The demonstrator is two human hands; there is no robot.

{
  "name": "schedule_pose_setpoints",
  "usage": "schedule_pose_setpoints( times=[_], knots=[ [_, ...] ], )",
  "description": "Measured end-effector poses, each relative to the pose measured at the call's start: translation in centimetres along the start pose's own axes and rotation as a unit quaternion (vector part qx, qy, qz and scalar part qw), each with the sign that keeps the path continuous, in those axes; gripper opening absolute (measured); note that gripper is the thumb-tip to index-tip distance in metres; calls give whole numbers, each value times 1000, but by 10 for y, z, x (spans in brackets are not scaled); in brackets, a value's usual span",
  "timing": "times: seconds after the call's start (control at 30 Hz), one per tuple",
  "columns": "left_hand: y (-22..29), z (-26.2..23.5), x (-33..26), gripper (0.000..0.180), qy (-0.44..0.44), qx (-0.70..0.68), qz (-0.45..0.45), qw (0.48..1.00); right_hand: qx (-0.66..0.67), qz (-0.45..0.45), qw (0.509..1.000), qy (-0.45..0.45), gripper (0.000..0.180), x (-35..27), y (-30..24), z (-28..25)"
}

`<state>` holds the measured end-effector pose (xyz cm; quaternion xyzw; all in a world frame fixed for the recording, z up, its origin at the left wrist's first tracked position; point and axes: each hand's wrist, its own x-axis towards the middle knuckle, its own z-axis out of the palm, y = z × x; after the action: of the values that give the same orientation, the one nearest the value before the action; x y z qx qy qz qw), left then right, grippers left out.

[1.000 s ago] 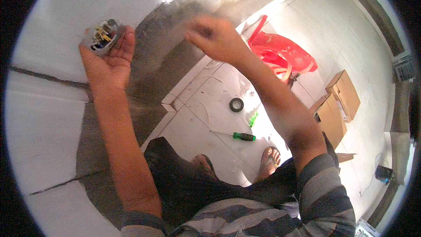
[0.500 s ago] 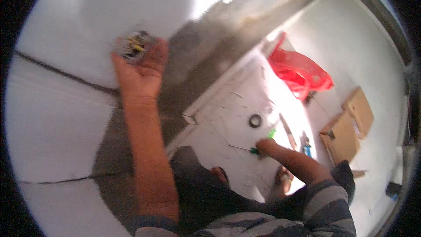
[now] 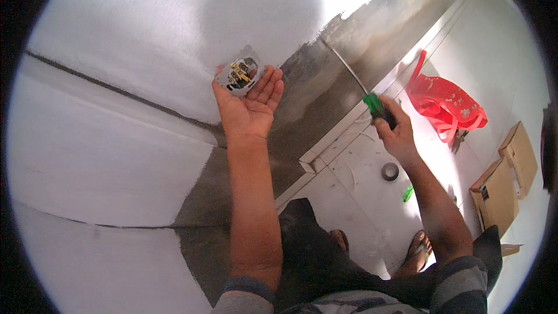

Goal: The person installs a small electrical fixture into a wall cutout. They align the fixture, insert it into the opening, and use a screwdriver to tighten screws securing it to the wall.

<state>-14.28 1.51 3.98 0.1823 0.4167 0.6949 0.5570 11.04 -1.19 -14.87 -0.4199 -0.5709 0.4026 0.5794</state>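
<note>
My left hand is raised against the white wall, its thumb and fingers cupped around the edges of a wall socket insert. The insert has a pale plate with brass-coloured metal contacts and dark parts showing. What lies behind it is hidden. To the right, my right hand is closed around the green handle of a screwdriver. Its long metal shaft slants up and left, with the tip apart from the socket, in front of the bare cement strip.
On the tiled floor lie a roll of dark tape and a small green object. Farther right are a red bag and cardboard boxes. A ledge runs along the wall's foot; my sandalled foot stands below.
My right hand has come up from the floor with the screwdriver, which now points toward the wall. My left hand still holds the socket insert. The whole view has shifted.
</note>
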Motion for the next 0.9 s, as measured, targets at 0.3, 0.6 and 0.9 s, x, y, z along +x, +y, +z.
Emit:
schedule_pose_setpoints(
  times=[0.3, 0.6, 0.9],
  knots=[
    [-2, 2, 1, 84, 17, 51, 28, 998, -25, -140, 990, -1, 46, -13, -85, 66],
    [-7, 0, 1, 83, 18, 59, 49, 997, 9, -85, 996, -7, 51, -23, -87, 79],
    [-6, -1, 1, 82, 16, 47, 50, 998, -21, -94, 995, -4, 52, -26, -96, 79]
  ],
)
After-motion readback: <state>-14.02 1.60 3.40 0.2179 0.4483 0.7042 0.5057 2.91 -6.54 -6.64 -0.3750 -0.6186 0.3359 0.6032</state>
